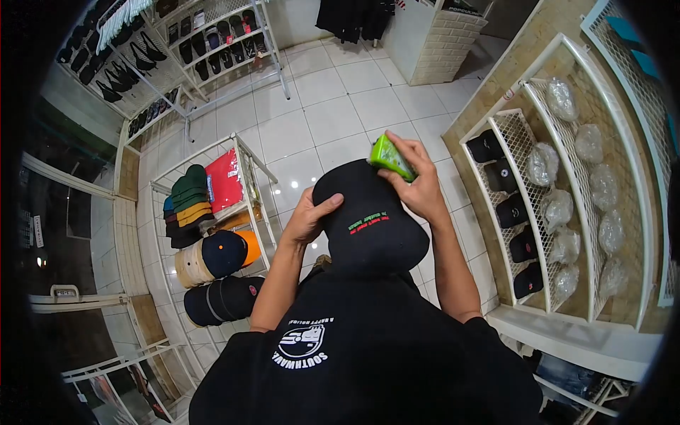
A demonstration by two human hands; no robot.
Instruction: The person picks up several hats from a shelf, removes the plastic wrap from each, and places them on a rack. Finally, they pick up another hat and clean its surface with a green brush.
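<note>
A black cap [365, 191] with small red and green lettering is held up in front of my chest. My left hand [308, 218] grips its left edge, thumb lying on top of the fabric and fingers tucked out of sight underneath. Between the thumb and fingers of my right hand [421, 180] is a bright green, palm-sized block with a patterned grey face [388, 157]. That block rests right at the upper right edge of the cap; its exact kind does not show.
To the left, a white wire rack [241, 142] bears stacked caps [227, 255], folded beanies [190, 195] and a red package [222, 180]. White mesh shelves [528, 149] at right hold black caps and clear plastic-wrapped bundles [556, 209]. Sandals [227, 42] fill a far rack over white floor tiles [312, 106].
</note>
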